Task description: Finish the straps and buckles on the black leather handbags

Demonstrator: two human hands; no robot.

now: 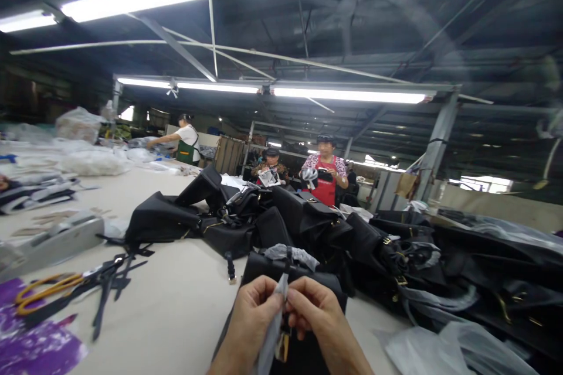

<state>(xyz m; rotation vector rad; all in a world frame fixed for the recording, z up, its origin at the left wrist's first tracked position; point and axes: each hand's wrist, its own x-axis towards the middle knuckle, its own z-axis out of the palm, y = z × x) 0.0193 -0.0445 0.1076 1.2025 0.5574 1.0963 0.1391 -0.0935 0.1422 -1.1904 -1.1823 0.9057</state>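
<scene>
Wrapping (269, 337), thin and grey, was pinched in the fingers of your left hand (250, 313), trailing below them. Your right hand (320, 310) met its edge, but whether those fingers gripped it couldn't be told. The gold clasp (282, 347) hung just beneath, against the black handbag (303, 356).
</scene>
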